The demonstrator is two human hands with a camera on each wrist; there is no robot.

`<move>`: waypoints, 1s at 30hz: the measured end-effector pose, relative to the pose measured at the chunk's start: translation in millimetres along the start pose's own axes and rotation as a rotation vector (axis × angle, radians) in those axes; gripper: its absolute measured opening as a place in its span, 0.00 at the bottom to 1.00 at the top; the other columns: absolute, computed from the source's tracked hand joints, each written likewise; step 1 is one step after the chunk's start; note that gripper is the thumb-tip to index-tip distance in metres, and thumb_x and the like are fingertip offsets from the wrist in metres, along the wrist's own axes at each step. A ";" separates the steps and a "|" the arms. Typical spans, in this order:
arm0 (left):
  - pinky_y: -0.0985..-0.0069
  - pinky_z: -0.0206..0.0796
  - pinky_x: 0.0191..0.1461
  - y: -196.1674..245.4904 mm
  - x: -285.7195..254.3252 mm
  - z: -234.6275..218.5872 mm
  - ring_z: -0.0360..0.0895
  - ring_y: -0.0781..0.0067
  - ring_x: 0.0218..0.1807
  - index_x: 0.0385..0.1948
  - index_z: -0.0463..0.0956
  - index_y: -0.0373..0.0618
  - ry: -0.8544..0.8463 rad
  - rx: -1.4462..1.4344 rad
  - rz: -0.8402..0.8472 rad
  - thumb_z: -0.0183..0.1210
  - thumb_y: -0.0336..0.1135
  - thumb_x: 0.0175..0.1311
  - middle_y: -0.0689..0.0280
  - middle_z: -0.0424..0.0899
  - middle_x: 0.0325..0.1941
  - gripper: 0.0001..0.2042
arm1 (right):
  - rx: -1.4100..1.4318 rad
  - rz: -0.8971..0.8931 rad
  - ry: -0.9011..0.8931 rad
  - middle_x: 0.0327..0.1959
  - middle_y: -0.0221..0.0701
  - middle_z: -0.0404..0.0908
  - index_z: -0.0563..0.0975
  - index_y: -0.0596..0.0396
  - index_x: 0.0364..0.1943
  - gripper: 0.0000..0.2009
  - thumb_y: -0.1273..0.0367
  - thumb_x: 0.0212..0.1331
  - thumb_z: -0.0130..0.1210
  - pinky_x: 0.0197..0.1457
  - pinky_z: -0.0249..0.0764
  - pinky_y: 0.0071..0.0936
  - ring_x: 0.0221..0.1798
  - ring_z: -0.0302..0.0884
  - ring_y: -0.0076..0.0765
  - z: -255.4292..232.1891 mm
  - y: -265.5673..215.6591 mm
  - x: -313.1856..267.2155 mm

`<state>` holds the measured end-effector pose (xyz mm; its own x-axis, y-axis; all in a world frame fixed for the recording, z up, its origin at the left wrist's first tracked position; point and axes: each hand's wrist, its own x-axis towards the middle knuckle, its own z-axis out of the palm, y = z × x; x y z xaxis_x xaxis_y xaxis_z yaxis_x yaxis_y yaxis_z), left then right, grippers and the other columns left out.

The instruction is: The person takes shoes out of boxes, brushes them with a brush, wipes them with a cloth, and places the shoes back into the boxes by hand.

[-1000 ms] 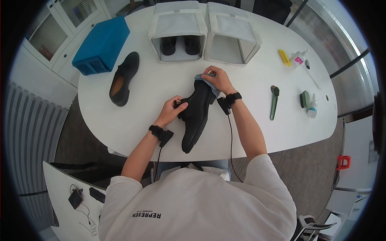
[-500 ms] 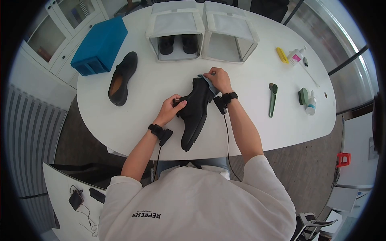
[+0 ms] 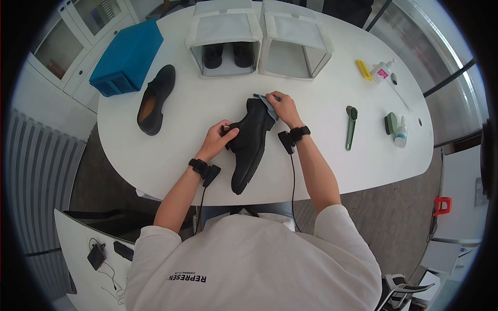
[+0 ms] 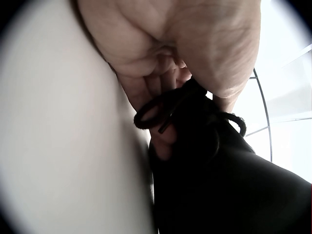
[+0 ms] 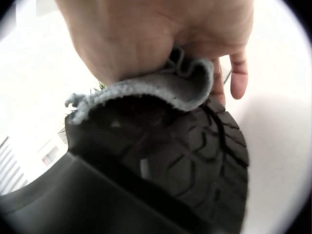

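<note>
**Black shoe on its side, gripped at the laces, cloth at its heel**

Clock directions are from the shoe, head view. On the white table, two white boxes stand at twelve and one, the blue box at ten. The black shoe lies tilted on its side near the person, toe at six, heel towards one. It looks fairly light, the sole stiff, the smooth upper likely slippery; the lace area and heel seem the surest holds. A second shoe lies at ten.

The left hand grips the laced side, thumb on top, fingers curled beneath. The right hand holds the soft, thin cloth against the heel; one finger stands apart, other tips are partly hidden. The green brush lies at three. Nothing blocks either hand; only the boxes limit reach beyond the heel.
</note>
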<state>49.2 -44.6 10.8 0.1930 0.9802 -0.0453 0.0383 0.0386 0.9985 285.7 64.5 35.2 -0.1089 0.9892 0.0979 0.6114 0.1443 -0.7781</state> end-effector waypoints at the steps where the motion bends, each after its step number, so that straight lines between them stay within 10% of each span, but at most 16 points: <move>1: 0.84 0.62 0.36 0.7 0.0 0.4 0.70 0.85 0.33 0.38 0.73 0.41 -0.001 -0.003 0.006 0.60 0.43 0.63 0.71 0.78 0.30 0.14 | 0.000 -0.005 -0.001 0.33 0.46 0.83 0.81 0.56 0.39 0.17 0.57 0.58 0.51 0.46 0.74 0.37 0.39 0.80 0.53 -2.1 1.0 -0.4; 30: 0.78 0.60 0.51 28.0 -1.5 -13.5 0.69 0.77 0.45 0.50 0.70 0.43 -0.287 -0.073 -0.102 0.59 0.44 0.58 0.68 0.76 0.42 0.21 | 0.338 0.030 -0.102 0.31 0.35 0.82 0.80 0.60 0.41 0.13 0.65 0.60 0.50 0.44 0.71 0.26 0.36 0.76 0.31 -2.2 3.9 -0.6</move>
<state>36.7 -42.4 39.2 0.4613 0.8758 -0.1419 0.0037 0.1581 0.9874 289.9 64.5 33.4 -0.1832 0.9828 0.0231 0.3230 0.0824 -0.9428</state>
